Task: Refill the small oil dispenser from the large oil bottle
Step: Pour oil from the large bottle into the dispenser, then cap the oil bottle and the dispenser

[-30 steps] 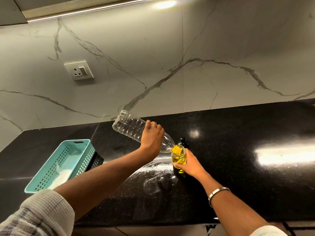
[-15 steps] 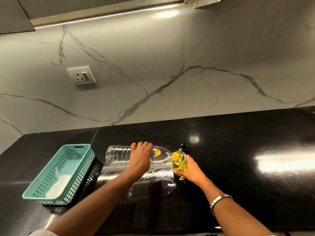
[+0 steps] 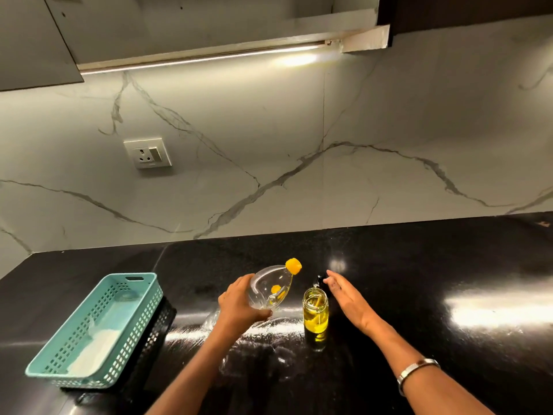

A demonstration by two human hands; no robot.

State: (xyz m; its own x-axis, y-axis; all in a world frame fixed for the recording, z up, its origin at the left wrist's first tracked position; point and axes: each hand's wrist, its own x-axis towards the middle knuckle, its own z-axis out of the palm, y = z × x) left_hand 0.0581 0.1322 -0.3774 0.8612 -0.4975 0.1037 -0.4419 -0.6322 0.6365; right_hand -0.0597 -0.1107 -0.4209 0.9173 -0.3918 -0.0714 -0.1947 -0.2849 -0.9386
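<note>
On the far left a teal basket (image 3: 92, 330) sits on a black one, something white lying in it. Right of that, the left hand (image 3: 239, 304) grips the bottle (image 3: 270, 290) around its body, fingers curled round the clear plastic. The bottle is tipped up off the horizontal, its yellow neck (image 3: 293, 265) pointing up and away, clear of the dispenser (image 3: 316, 314); it looks all but empty, with only a trace of yellow low inside.

The dispenser stands upright on the black counter (image 3: 419, 295) just right of the bottle, mouth open, yellow oil showing through most of its glass (so the refill looks done or nearly so). No hand is on it. Its dark cap (image 3: 319, 280) seems to lie just behind, partly hidden.

Further right, the right hand (image 3: 348, 298) is released, fingers straight, hovering beside the dispenser with fingertips near the cap; a metal bangle (image 3: 416, 372) sits on the wrist.

The risks, as I judge them: the open, unheld dispenser could be knocked over by either forearm or by the bottle as it is set down. Smears glint on the counter beneath the bottle, possibly oil, so a slick base or slick fingers could let something slide. Residue may also drip from the neck.
</note>
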